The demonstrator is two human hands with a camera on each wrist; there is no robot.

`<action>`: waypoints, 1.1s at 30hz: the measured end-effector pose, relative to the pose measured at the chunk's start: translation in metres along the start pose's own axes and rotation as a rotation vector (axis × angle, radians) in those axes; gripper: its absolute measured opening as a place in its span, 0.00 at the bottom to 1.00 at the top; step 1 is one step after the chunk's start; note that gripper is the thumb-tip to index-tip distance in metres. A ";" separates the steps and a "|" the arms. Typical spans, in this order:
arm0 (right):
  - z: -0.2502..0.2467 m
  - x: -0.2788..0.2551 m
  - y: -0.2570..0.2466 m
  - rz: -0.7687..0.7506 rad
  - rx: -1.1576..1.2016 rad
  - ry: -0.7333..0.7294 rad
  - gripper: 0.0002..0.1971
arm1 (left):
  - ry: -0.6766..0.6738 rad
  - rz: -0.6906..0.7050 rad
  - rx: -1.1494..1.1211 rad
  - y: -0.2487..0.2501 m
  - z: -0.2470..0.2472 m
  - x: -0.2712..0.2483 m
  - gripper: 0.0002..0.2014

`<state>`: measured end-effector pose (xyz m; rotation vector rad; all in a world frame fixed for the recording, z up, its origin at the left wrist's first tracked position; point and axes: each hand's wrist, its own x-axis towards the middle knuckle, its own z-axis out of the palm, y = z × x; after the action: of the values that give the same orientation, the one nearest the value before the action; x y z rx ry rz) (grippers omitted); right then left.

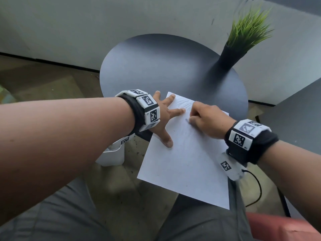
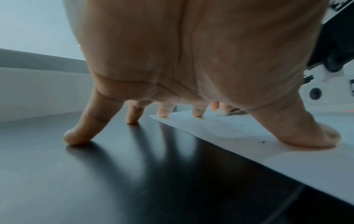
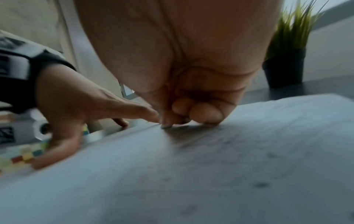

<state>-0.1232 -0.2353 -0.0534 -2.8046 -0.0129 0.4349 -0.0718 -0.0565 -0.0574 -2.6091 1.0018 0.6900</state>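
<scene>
In the head view, a white sheet (image 1: 182,162) lies slanted on the round dark tabletop (image 1: 156,66), its near half hanging past the rim over the person's lap. The left hand (image 1: 164,117) is spread flat and released, pinning the sheet's left edge. The right hand (image 1: 208,119) rests on the sheet with its fingers curled, their tips beside a grey smudge (image 1: 186,120). Fine grass-like strokes (image 1: 184,102) fan out at the far corner. A plant (image 1: 243,37) in a dark pot stands at the back of the tabletop.

The left wrist view shows the thumb (image 2: 306,133) and two fingertips pressing the sheet (image 2: 268,151), and the other two fingers on the bare tabletop (image 2: 95,181).

The right wrist view is blurred. The right hand (image 3: 182,60) is bunched, with its fingertips down on the sheet (image 3: 210,174). I cannot tell whether it pinches something small or rubs bare.

The drawing looks early to me. There are a few strokes and faint grey, and most of the sheet is blank, so the bulk of the sketching is left.
</scene>
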 end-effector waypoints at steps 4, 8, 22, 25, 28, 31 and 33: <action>0.017 -0.016 -0.014 -0.195 -0.014 -0.044 0.05 | 0.010 0.005 0.009 0.001 -0.002 0.000 0.62; 0.010 -0.017 -0.010 -0.241 -0.010 -0.155 0.02 | 0.001 0.011 0.019 0.004 -0.006 0.001 0.61; 0.005 -0.002 0.013 0.050 -0.017 0.084 0.06 | -0.049 -0.055 -0.030 0.006 -0.006 0.001 0.61; 0.016 -0.019 -0.008 -0.187 -0.055 -0.030 0.04 | -0.041 -0.041 -0.028 0.004 -0.005 0.001 0.60; 0.010 -0.021 -0.010 -0.252 -0.066 -0.136 0.03 | -0.036 -0.036 -0.020 0.005 -0.006 0.002 0.62; 0.000 0.003 0.013 0.043 -0.003 0.042 0.02 | -0.036 -0.046 -0.019 0.006 -0.006 0.003 0.63; 0.008 0.000 0.011 0.036 -0.003 0.080 0.06 | -0.040 -0.045 -0.011 0.007 -0.008 0.002 0.62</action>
<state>-0.1262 -0.2434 -0.0636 -2.8264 0.0550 0.3314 -0.0724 -0.0654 -0.0522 -2.6078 0.9272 0.7355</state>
